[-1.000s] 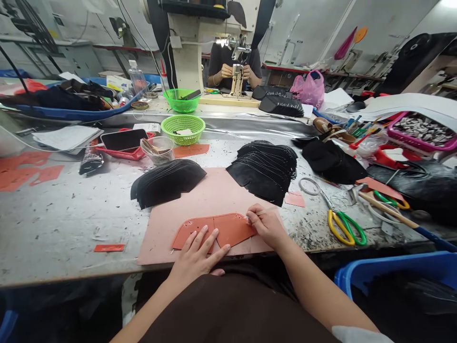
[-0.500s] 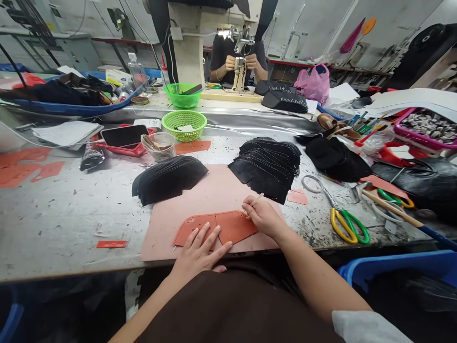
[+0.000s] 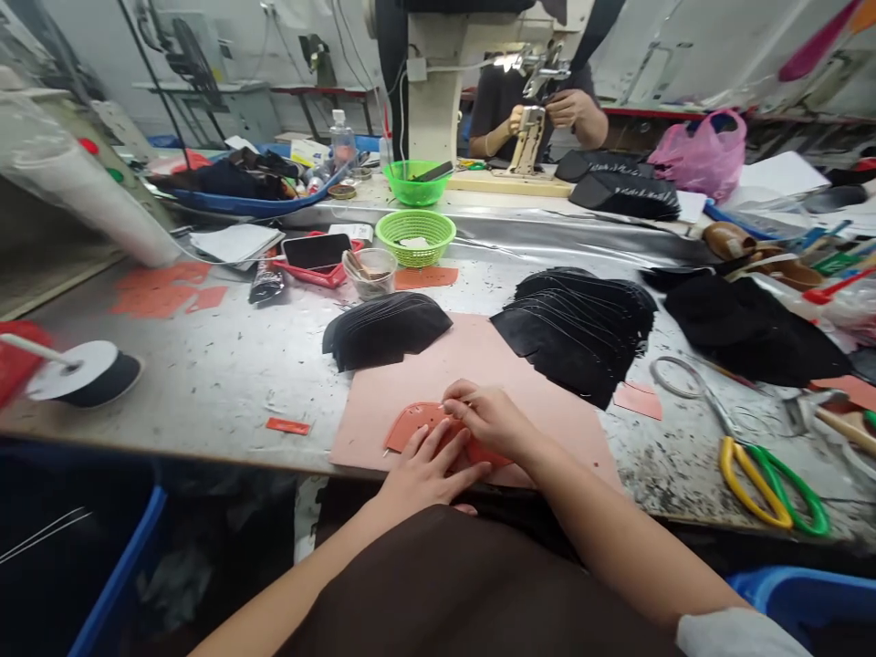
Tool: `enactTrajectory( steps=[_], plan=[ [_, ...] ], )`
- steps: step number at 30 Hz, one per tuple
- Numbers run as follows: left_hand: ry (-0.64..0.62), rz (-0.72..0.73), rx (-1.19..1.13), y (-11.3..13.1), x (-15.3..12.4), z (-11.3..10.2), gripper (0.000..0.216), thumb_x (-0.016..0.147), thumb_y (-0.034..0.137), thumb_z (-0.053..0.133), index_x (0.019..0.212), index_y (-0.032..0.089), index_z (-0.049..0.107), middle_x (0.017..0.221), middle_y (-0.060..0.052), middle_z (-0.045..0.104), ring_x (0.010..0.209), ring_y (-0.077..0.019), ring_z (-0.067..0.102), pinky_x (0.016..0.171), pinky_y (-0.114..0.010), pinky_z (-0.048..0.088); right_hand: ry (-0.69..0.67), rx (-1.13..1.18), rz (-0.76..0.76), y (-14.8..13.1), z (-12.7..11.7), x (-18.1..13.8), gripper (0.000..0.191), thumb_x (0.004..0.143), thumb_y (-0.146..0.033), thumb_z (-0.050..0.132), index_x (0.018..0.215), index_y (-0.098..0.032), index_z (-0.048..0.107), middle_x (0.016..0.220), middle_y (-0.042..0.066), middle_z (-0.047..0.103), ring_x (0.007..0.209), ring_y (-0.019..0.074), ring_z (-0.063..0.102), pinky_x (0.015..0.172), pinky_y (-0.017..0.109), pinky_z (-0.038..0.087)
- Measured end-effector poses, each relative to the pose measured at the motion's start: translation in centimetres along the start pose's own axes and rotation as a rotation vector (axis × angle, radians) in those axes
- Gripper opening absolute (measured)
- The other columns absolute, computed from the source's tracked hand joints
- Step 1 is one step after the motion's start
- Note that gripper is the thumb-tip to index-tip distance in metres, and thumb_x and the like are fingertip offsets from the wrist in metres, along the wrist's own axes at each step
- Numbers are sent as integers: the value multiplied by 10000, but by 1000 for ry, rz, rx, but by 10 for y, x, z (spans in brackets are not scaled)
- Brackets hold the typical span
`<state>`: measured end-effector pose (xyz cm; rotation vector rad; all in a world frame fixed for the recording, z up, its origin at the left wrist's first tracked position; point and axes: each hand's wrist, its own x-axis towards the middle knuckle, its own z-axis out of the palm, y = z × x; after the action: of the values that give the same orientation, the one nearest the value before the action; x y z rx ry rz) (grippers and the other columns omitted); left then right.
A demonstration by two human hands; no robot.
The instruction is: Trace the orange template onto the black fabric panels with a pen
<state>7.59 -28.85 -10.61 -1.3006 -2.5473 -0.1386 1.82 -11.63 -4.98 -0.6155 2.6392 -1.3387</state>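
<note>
An orange template with small holes and slots lies on a pink board. Spread flat across the template, my left hand presses it down with its fingers apart. My right hand is closed in a pinch around a thin pale pen, mostly hidden by the fingers, at the template's upper edge. That hand and forearm cover the template's right part. Fanned stacks of black cut pieces rest at the board's far edge, a smaller left stack and a larger right stack.
Scissors with yellow and green handles lie at right. A spool stands at left. Behind are a green basket, a plastic cup and a phone. Across the table a co-worker's hands are at a sewing machine.
My right hand has moved left along the template's upper edge, close to my left hand's fingertips. My left hand stays on the template. The camera view has swung left, bringing the spool into sight.
</note>
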Motion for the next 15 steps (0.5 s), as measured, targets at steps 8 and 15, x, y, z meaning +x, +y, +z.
enactTrajectory(
  steps=[8,15],
  plan=[
    [-123,-38,-97,7,2,-6,591,795,620,511,1330,413,365,1353,-55,411,1234,-337,324,1026,-499,218,-150,-225,22,-20,24,24,150,891,-226,432,859,-194,574,749,38,657,687,171,596,629,257,411],
    [-107,-47,-98,9,2,-8,623,771,612,553,1330,408,370,1355,-69,405,1240,-346,308,1021,-509,226,-187,-184,-6,-21,24,24,154,890,-218,429,828,-194,568,686,15,626,635,151,568,601,239,396]
  ],
)
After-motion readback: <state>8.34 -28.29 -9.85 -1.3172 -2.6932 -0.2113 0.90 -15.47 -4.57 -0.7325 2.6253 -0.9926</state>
